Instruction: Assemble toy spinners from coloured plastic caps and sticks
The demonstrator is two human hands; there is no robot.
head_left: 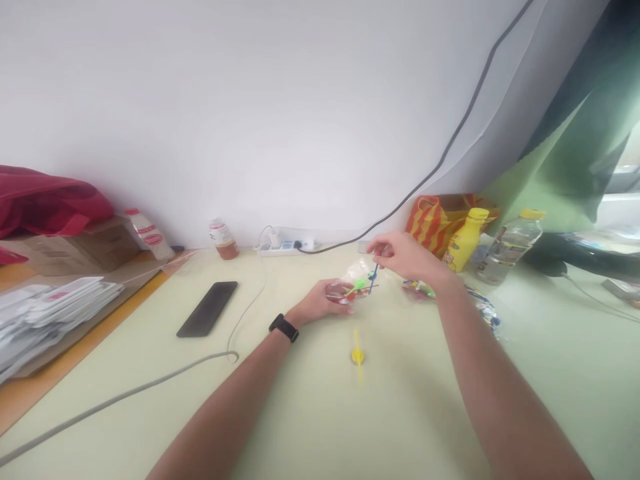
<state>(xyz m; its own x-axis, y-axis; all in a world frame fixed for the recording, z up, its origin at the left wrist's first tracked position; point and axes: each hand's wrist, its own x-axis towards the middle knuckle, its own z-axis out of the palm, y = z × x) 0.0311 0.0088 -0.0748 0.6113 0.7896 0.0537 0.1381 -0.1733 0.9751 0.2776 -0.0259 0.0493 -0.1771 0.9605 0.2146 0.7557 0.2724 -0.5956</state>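
My left hand, with a black watch at the wrist, is closed around a clear plastic bag of small red and green pieces. One bright green piece shows at the bag's mouth. Just above and to the right, my right hand pinches the top of a thin blue stick piece with a round hub, which hangs beside the bag. Nearer to me on the table lies a yellow piece, a thin rod running through a round hub.
More bagged pieces lie under my right forearm. At the back right stand a striped bag, a yellow bottle and a clear bottle. A phone, a cable and a power strip are left of centre.
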